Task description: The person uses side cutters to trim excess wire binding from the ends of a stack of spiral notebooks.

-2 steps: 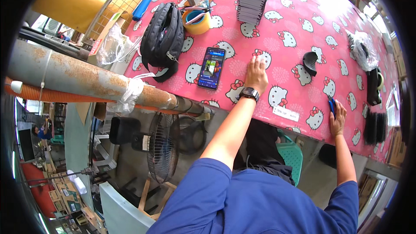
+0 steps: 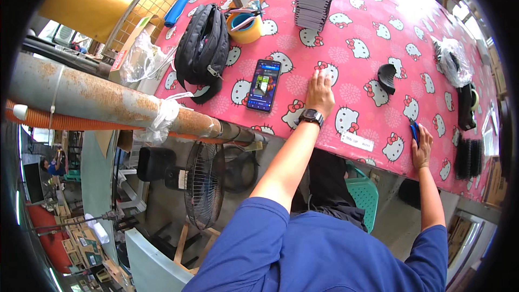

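My left hand [image 2: 320,95] lies flat on the pink patterned tablecloth [image 2: 354,97], fingers stretched out and nothing in it. A dark watch circles that wrist. To its left a phone [image 2: 263,86] with a lit screen rests face up. Further right, my right hand [image 2: 422,150] is on the cloth near the table's front edge. Between its thumb and fingers is a small tool with blue handles [image 2: 415,132] and a dark tip pointing away from me; its exact kind is too small to tell. Beyond it lies a curved black piece [image 2: 386,79].
A tall stack of black ridged pieces [image 2: 316,0] stands at the back. Leftward are a black pouch [image 2: 203,43] and a yellow tape roll [image 2: 246,26]. Bristly black pieces [image 2: 468,159] and a tape dispenser [image 2: 467,107] sit at right. A rusty pipe [image 2: 108,92] crosses at left, above a fan [image 2: 204,184].
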A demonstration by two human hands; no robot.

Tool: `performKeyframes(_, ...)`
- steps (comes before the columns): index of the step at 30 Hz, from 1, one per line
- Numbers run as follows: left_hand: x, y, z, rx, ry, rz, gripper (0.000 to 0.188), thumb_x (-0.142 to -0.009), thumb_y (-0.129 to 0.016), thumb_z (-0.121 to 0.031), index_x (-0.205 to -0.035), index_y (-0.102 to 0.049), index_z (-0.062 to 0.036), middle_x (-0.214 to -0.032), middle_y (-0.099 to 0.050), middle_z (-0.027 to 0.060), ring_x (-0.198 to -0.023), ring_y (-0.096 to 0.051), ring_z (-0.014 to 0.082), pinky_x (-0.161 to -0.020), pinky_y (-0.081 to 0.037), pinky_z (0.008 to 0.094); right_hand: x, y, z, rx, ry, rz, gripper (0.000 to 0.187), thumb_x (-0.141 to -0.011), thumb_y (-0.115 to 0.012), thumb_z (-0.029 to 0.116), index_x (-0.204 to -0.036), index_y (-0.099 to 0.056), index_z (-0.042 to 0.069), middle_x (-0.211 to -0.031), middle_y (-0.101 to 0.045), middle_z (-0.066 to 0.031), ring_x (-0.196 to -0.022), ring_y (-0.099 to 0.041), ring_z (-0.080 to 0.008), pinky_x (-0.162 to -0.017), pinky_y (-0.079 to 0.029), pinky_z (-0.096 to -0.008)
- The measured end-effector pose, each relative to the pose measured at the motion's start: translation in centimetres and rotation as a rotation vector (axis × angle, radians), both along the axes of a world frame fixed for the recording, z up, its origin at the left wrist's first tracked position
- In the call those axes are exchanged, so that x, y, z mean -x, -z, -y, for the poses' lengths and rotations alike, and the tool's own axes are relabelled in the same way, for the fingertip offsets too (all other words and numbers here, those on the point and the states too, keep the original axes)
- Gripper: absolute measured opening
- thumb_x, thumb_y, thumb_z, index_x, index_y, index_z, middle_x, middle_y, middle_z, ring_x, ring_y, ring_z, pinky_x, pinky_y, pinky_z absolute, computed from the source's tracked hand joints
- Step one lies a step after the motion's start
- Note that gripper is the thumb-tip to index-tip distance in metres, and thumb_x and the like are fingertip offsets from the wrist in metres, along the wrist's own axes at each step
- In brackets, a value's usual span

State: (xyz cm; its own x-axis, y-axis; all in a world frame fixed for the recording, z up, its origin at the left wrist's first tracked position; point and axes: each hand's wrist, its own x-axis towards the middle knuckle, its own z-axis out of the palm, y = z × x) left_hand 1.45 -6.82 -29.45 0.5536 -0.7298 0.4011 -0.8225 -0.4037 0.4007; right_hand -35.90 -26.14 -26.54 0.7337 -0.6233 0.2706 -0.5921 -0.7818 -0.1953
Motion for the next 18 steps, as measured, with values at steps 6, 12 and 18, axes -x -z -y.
performKeyframes(6, 0.29, -0.23, -0.21, 0.014, -0.009, 0.024, 0.041, -0.081, -0.052, -0.011, -0.12, -0.053, 0.0013, -0.131, -0.045, 0.02, -0.127, -0.038, 0.0361, -0.108, -0.031, 0.0439, 0.06, 0.27, 0.17, 0.012, 0.004, -0.017, 0.057, -0.085, -0.053, 0.019, -0.139, -0.04, 0.011, -0.136, -0.045, -0.0136, -0.124, -0.039, -0.0313, -0.107, -0.029, -0.042)
performKeyframes(12, -0.08, -0.29, -0.32, 0.002, -0.007, 0.054, 0.042, -0.081, -0.053, -0.013, -0.121, -0.053, 0.0002, -0.13, -0.045, 0.0194, -0.126, -0.038, 0.0357, -0.108, -0.031, 0.0443, -0.08, 0.48, 0.11, 0.062, -0.006, -0.04, 0.056, -0.085, -0.052, 0.02, -0.139, -0.04, 0.01, -0.136, -0.045, -0.0131, -0.124, -0.04, -0.0317, -0.107, -0.029, -0.0416)
performKeyframes(18, -0.16, -0.69, 0.31, 0.005, 0.026, 0.035, 0.041, -0.079, -0.052, -0.012, -0.119, -0.054, -0.0006, -0.129, -0.046, 0.0211, -0.126, -0.038, 0.0368, -0.108, -0.03, 0.0462, 0.61, 0.34, -0.05, 0.095, 0.051, -0.038, 0.055, -0.087, -0.054, 0.024, -0.139, -0.041, 0.011, -0.135, -0.048, -0.0115, -0.125, -0.041, -0.03, -0.107, -0.03, -0.0409)
